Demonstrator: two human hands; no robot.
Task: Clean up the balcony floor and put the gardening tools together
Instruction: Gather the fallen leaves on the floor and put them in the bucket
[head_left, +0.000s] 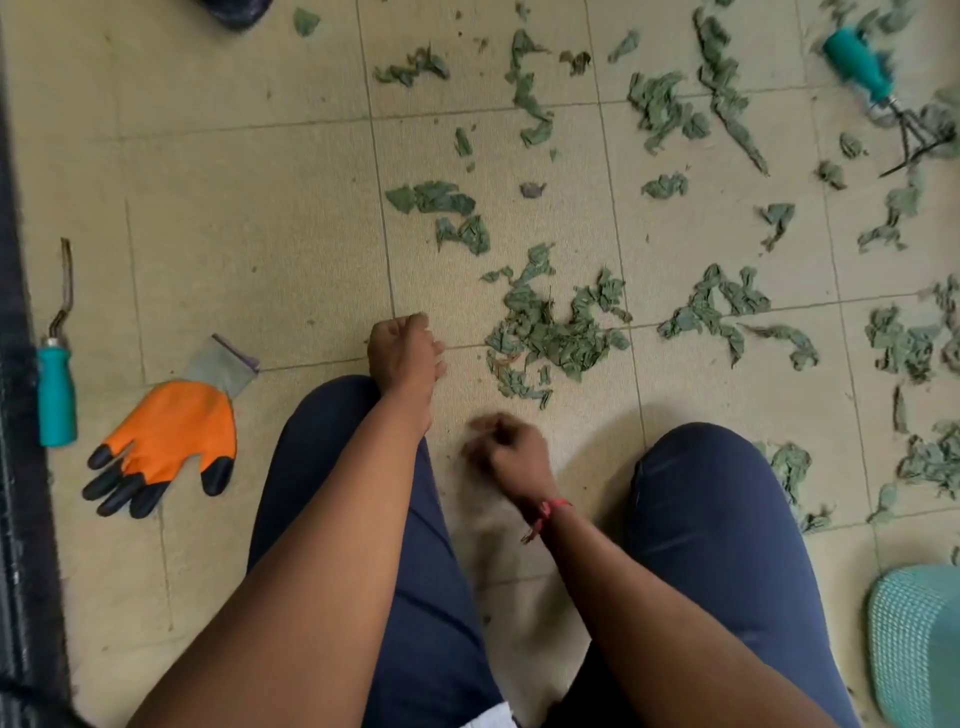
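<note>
Dried green leaf scraps (556, 332) lie scattered over the beige tiled floor (234, 218), thickest in the middle and to the right. My left hand (408, 353) hovers with curled fingers just left of the central pile; whether it holds scraps I cannot tell. My right hand (511, 452) is blurred, fingers curled, low over bare tile below that pile. An orange and black gardening glove (166, 436) lies at the left. Beside it lies a teal-handled hook tool (56, 384). A teal-handled hand rake (878, 88) rests among leaves at the top right.
My knees in dark blue trousers (711, 519) frame the lower view. A dark ledge or mat (15, 415) runs down the left edge. A pale teal woven object (919, 644) sits at the bottom right. A dark object (239, 10) is at the top edge.
</note>
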